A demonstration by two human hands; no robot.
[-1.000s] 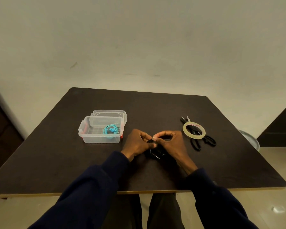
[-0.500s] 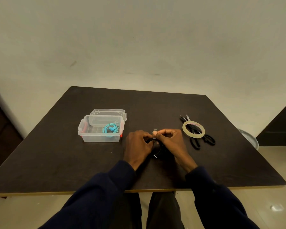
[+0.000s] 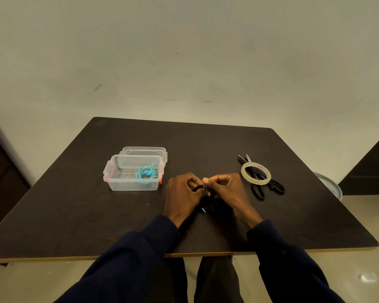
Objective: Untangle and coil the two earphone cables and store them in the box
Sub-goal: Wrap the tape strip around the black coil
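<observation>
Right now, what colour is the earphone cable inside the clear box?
Teal; the head view shows the earphone cable coiled in the box.

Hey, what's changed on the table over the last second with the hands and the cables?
Little. Both hands, left and right, kept their grip on the black earphone cable, the fingers shifting slightly as they work it. The teal cable stayed in the box; tape roll and scissors did not move.
</observation>
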